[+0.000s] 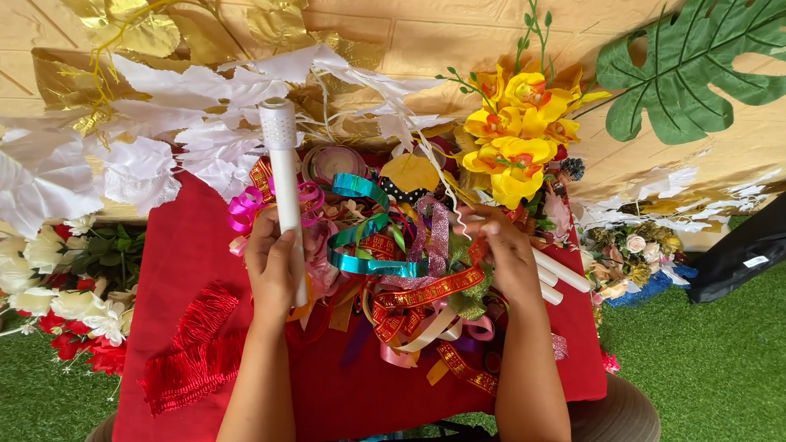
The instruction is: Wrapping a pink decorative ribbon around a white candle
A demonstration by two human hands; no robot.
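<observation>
White plastic tube (286, 190), long and slim, is held upright in the left hand (273, 269), whose fingers are wrapped round its lower half. The tube's upper end is wider, capped flat, and dotted with small holes. It stands over the near-left part of a ribbon heap (399, 274) on the bench, which is covered by a red cloth (189, 247).

The right hand (506, 252) is pressed into the right side of the heap, fingers curled among the ribbons; what exactly is pinched cannot be told. More white tubes (563, 274) are seen just beside this hand, lying flat.

The heap is made of curled strands: shiny teal ribbon (366, 237), pink ribbon (248, 208), red-and-gold patterned ribbon (425, 293), cream ribbon.

A red fringe trim (195, 349) lies on the cloth, left of the forearm. White fabric leaves (149, 140), yellow artificial orchids (516, 134), gold leaves (128, 24) and a large green leaf (700, 66) are set behind the bench. Green turf (722, 377) covers the floor.
</observation>
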